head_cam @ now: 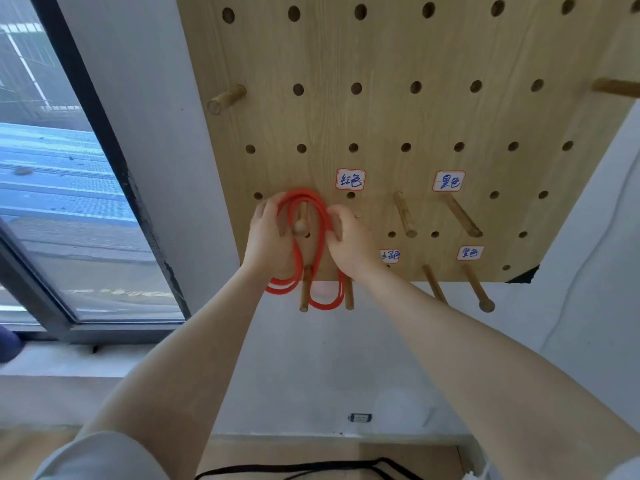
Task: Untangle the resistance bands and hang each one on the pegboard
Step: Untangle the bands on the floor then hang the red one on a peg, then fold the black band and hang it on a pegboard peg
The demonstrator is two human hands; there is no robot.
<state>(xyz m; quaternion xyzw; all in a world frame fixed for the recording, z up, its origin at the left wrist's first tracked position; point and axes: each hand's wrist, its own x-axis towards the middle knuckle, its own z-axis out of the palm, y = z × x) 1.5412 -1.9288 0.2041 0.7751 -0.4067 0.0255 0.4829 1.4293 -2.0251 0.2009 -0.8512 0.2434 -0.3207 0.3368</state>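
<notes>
Both arms are stretched up and forward, side by side. The left hand (268, 237) is held up with its fingers curled round the red band (313, 216). The right hand (349, 242) is held just beside it, and the same band is gripped in its bent fingers.

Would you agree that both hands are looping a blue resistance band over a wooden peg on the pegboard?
Not quite: the resistance band is red, not blue. The head view shows the left hand and right hand looping it over a wooden peg on the pegboard.
</notes>
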